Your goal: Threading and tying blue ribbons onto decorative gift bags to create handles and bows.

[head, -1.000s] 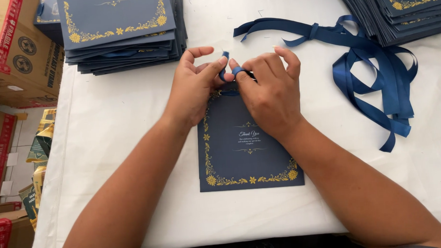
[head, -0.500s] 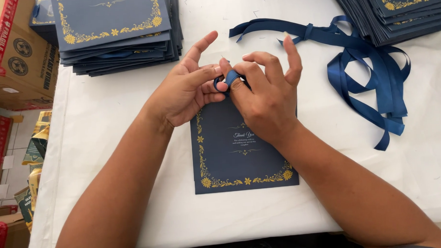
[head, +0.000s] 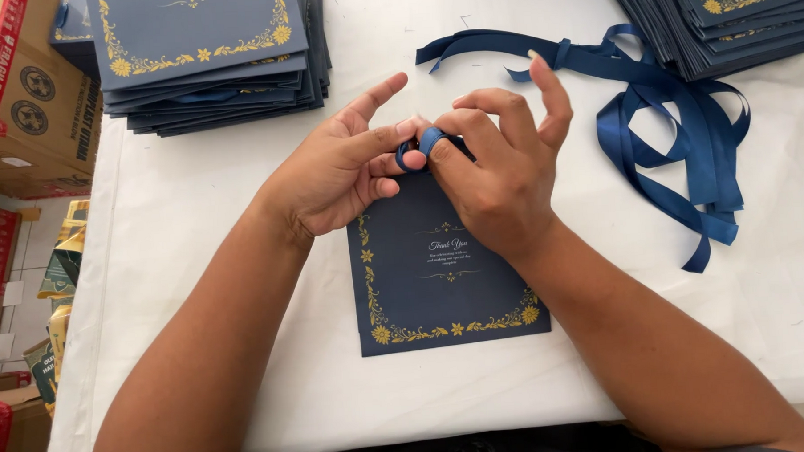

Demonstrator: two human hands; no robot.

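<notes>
Both hands, left hand [head: 342, 179] and right hand [head: 498, 182], pinch a half-formed ribbon loop [head: 421, 145] closed at the top of the navy card [head: 440, 283], its bow not yet tied, loose ribbons [head: 675, 127] waiting right of the fingers.

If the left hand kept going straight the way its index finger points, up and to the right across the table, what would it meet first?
Probably the right hand, already touching it at the small ribbon loop both pinch. Past that, the line from the left hand seems to run toward the loose blue ribbons on the white table; depth is unclear.
</notes>
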